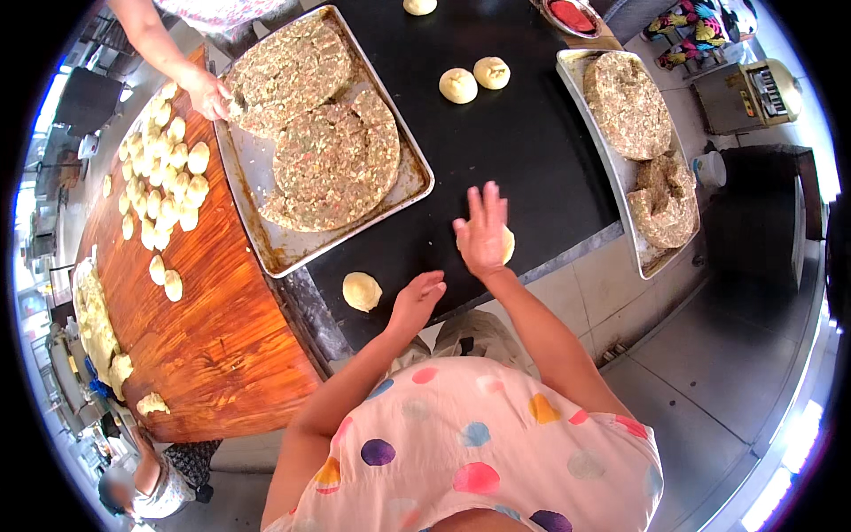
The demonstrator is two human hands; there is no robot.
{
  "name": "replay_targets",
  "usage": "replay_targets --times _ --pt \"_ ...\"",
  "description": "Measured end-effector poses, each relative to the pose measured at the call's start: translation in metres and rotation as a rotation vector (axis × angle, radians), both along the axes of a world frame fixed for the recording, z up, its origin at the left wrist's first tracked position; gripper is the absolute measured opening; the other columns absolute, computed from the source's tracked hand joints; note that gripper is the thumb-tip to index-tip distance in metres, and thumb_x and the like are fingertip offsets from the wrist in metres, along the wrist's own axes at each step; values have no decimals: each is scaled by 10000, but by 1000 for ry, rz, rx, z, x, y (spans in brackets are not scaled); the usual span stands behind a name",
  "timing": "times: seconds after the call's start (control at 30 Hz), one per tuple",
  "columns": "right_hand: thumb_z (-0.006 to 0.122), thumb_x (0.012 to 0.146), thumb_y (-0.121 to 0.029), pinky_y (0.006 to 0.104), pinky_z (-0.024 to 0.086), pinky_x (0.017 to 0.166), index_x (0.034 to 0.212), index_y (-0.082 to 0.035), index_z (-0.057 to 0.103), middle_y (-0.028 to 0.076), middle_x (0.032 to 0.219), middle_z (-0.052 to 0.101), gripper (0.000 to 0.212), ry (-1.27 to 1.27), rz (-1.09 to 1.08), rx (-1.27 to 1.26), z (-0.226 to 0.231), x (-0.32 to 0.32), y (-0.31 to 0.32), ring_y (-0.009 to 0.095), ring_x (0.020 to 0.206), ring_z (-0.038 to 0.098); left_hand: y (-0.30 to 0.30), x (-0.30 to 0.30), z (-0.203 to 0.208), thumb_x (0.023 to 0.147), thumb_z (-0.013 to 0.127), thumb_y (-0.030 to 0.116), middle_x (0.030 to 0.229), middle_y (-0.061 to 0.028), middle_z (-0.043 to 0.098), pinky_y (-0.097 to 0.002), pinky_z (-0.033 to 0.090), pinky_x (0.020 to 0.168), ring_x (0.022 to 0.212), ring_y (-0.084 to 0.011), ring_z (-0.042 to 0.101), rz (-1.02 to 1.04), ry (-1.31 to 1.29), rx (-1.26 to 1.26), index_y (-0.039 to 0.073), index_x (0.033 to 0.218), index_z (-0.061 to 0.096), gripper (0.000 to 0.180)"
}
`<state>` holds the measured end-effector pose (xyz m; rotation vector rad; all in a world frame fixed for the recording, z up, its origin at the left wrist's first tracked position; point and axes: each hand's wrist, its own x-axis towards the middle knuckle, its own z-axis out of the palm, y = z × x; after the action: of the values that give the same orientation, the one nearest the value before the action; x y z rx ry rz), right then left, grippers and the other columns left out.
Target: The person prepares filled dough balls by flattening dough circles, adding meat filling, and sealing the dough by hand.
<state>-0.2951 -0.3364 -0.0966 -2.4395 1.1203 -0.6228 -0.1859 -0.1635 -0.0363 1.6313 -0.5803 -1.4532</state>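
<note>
My right hand [482, 232] lies flat, fingers stretched out, over a dough round [509, 245] on the black worktop. Only the right edge of that round shows beside the palm. My left hand [417, 303] is held just to its left near the worktop's front edge, loosely bent with fingers apart and nothing visible in it. Left of that hand rests another pale, slightly flattened dough round [362, 292]. Farther back on the black surface sit a pair of dough balls, one [458, 86] touching the other [491, 74], and a single ball [420, 6] at the far edge.
A metal tray [417, 182] of chopped filling [337, 160] stands left, with a co-worker's hand [209, 94] at it. Another filling tray [651, 257] is on the right. Many dough pieces [164, 177] and a dough slab [93, 310] lie on the wooden table [230, 355].
</note>
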Motion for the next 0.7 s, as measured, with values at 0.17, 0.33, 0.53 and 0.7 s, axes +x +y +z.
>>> replay_targets --times 0.17,0.33,0.53,0.7 --pt "432 999 -387 505 110 1194 1488 -18 303 248 1565 203 627 166 -314 -68 -14 -31 -23 369 1465 183 -36 -13 -13 895 639 248 1518 -252 297 -445 284 1152 1405 -378 313 -517 -832 -275 -21 1439 347 674" --pt "424 1008 -386 459 135 1197 1457 -3 360 228 1563 228 594 105 -340 16 -18 -33 -29 349 1456 207 -47 -24 -25 879 646 260 1540 -271 228 -453 215 1182 1433 -397 241 -648 -870 -243 -35 1470 259 765" --pt "617 940 -225 391 437 1004 1204 -24 592 153 1261 571 333 -103 -481 252 -1 -70 -6 310 1162 550 -19 -6 -9 914 629 279 1395 -202 483 -403 469 991 1204 -353 551 -361 -591 -60 34 1303 542 468" --pt "729 860 -142 264 460 572 1135 -21 598 58 935 588 328 -454 -578 941 -14 -72 -20 111 671 561 -5 1 2 912 645 245 1128 -176 657 -367 541 844 973 -297 678 -236 -376 -90 7 1151 639 337"
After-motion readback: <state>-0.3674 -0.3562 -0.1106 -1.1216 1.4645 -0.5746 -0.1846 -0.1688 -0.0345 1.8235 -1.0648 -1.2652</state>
